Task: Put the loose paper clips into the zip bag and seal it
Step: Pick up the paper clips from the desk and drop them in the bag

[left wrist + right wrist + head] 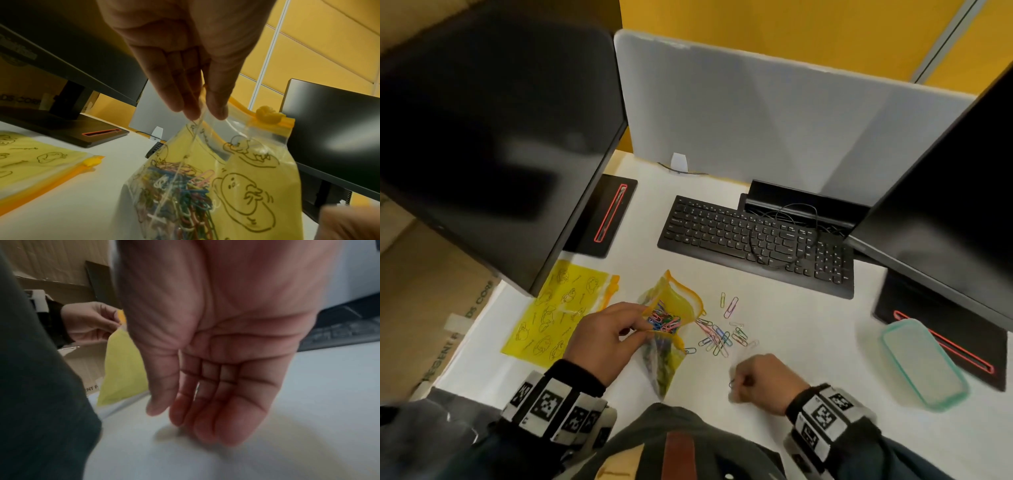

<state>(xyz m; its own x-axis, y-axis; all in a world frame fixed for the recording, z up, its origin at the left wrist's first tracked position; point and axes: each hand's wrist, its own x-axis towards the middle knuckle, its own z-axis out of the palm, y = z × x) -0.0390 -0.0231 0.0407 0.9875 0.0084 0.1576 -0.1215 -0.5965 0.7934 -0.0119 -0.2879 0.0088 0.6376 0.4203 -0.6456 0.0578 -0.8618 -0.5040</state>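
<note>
My left hand [613, 335] [204, 112] pinches the near rim of the yellow printed zip bag [678, 301] [257, 186] and holds it up with its mouth gaping. Several coloured paper clips [664, 322] [180, 194] lie inside it. Its orange slider [267, 116] sits at the far end of the zip. On the white desk just right of the bag is a scatter of loose paper clips [719, 337]. My right hand [760, 380] [185, 418] is at the desk's front edge, below that scatter. Its fingers point down with their tips at the desk surface, blurred.
A second yellow zip bag [558, 311] lies flat at the left. A black keyboard [756, 240] with a cable on it is behind the clips. A clear lidded box with a teal rim [924, 363] sits at the right. Monitors [482, 137] overhang both sides.
</note>
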